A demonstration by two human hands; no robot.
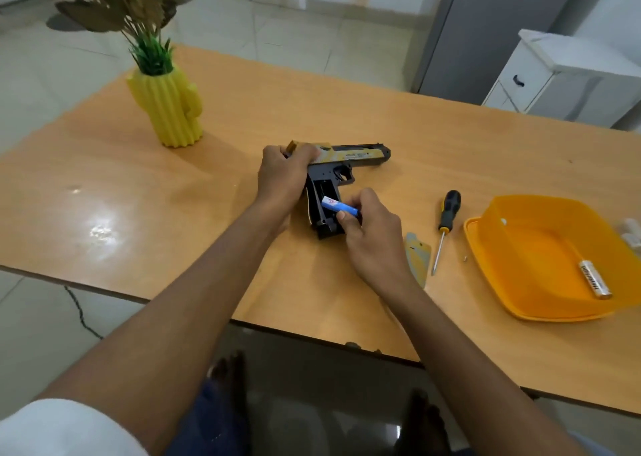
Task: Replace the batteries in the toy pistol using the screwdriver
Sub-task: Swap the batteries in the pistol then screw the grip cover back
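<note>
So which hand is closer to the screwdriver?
The right hand. It holds a blue battery at the toy pistol's grip, just left of the screwdriver. The left hand grips the pistol's back end, farther away.

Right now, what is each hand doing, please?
Left hand: closed, gripping the toy pistol at its rear.
Right hand: closed, pinching a blue battery over the open grip.
</note>
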